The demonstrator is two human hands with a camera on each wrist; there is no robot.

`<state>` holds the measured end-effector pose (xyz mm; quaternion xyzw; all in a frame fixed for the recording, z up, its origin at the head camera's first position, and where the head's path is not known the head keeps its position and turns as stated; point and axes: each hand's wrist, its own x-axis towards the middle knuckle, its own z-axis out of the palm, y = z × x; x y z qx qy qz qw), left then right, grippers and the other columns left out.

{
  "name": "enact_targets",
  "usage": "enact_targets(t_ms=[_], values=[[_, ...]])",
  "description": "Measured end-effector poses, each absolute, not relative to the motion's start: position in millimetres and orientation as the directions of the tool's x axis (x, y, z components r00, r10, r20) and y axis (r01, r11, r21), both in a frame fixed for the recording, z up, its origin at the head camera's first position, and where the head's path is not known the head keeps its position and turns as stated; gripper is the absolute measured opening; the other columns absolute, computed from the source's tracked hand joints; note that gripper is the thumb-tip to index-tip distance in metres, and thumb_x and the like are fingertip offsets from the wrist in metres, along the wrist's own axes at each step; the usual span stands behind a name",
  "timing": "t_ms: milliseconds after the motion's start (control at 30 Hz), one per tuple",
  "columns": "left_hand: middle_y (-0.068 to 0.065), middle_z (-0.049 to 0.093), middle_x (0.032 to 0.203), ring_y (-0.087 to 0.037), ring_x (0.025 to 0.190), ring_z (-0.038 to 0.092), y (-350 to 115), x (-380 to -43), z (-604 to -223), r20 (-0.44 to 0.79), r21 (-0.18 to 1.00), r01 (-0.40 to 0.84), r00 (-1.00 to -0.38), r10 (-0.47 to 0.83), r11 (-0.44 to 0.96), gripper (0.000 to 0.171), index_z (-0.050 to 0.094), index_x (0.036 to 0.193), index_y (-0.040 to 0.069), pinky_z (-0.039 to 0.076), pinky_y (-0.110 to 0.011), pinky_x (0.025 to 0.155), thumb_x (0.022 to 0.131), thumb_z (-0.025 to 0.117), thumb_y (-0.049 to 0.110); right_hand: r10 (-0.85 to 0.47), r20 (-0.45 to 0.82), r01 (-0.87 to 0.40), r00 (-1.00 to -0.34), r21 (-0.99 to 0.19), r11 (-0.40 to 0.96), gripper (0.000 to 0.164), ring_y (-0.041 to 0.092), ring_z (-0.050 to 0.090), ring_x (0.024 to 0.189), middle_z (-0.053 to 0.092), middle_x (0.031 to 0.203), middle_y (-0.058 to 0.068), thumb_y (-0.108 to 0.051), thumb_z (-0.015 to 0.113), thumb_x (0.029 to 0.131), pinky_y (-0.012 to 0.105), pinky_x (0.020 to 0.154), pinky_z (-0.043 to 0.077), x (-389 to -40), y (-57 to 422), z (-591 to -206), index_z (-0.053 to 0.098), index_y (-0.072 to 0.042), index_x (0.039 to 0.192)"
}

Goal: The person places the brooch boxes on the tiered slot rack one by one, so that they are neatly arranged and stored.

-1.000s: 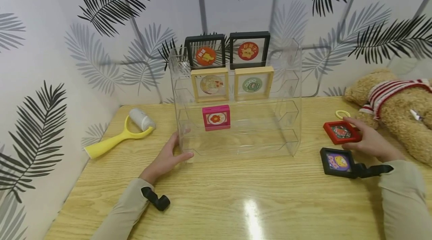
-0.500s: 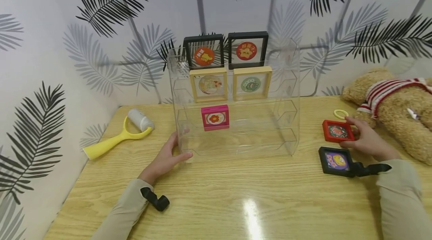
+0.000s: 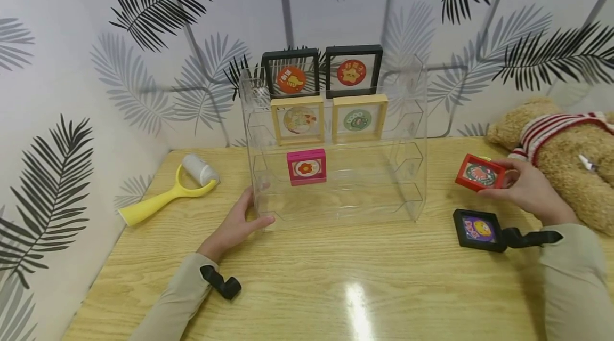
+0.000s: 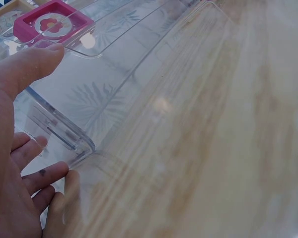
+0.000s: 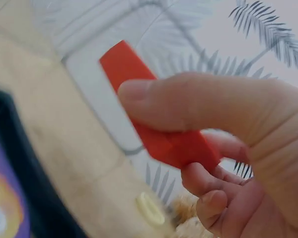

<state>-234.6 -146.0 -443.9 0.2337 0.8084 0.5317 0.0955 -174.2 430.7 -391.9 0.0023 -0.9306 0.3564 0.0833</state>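
Note:
In the head view, a clear acrylic display rack (image 3: 336, 205) stands on the table, with black, pale wood and pink frames on its tiers. My left hand (image 3: 235, 229) rests against the rack's lower left side, thumb in front; the left wrist view shows its fingers (image 4: 44, 178) loosely spread by the bottom corner. My right hand (image 3: 532, 192) pinches a small red picture frame (image 3: 479, 173), tilted and raised off the table. In the right wrist view the thumb lies across the red frame's edge (image 5: 174, 146). A black frame with a purple picture (image 3: 479, 229) lies just in front.
A teddy bear (image 3: 566, 154) lies at the right, beyond my right hand. A yellow ring (image 5: 150, 208) lies behind the red frame. At the left are a yellow forked handle (image 3: 163, 202) and a grey-white cylinder (image 3: 199, 169). A patterned wall backs the table.
My right hand has taken hold of the red frame and lifted it off the table, tilting it. The left hand has stayed at the rack.

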Motion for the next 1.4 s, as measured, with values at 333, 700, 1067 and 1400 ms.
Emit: enact_targets(t_ms=[333,700,1067,1400], values=[[-0.014,0.031,0.154,-0.035,0.142,0.028,-147,-236,-445,0.102,0.911,0.279,-0.867,0.487,0.305,0.077,0.023,0.151,0.018,0.018,-0.059,0.114,0.089,0.069,0.021,0.012,0.302,-0.295,-0.953,-0.94,0.168,0.076,0.006,0.066,0.072,0.067,0.098,-0.008,0.025,0.064,0.075,0.021,0.051,0.05,-166,410,-364,0.04,-0.017,0.133],[-0.015,0.032,0.154,-0.034,0.142,0.028,-146,-233,-444,0.106,0.907,0.282,-0.871,0.48,0.312,0.077,0.024,0.151,0.017,0.017,-0.059,0.114,0.089,0.069,0.02,-0.012,0.612,-0.61,-0.791,-0.79,-0.05,0.022,0.011,0.045,0.04,0.074,0.085,0.003,0.02,0.058,0.084,0.027,0.038,0.029,-158,340,-331,0.053,0.002,0.095],[-0.016,0.033,0.154,-0.035,0.142,0.029,-145,-233,-443,0.113,0.907,0.286,-0.872,0.476,0.308,0.076,0.025,0.151,0.017,0.017,-0.058,0.114,0.089,0.07,0.02,-0.174,0.715,-0.733,-0.678,-0.637,0.239,0.018,0.005,0.056,0.049,0.065,0.086,-0.003,0.011,0.06,0.087,0.016,0.046,0.046,-156,264,-331,0.047,0.016,0.098],[-0.014,0.032,0.154,-0.035,0.141,0.03,-146,-233,-444,0.12,0.903,0.293,-0.873,0.472,0.314,0.076,0.026,0.15,0.018,0.018,-0.059,0.113,0.089,0.07,0.02,-0.232,0.71,-0.73,-0.665,-0.552,0.404,0.038,0.007,0.063,0.066,0.063,0.094,0.022,0.023,0.057,0.082,0.016,0.062,0.053,-170,232,-336,0.041,0.013,0.114]])
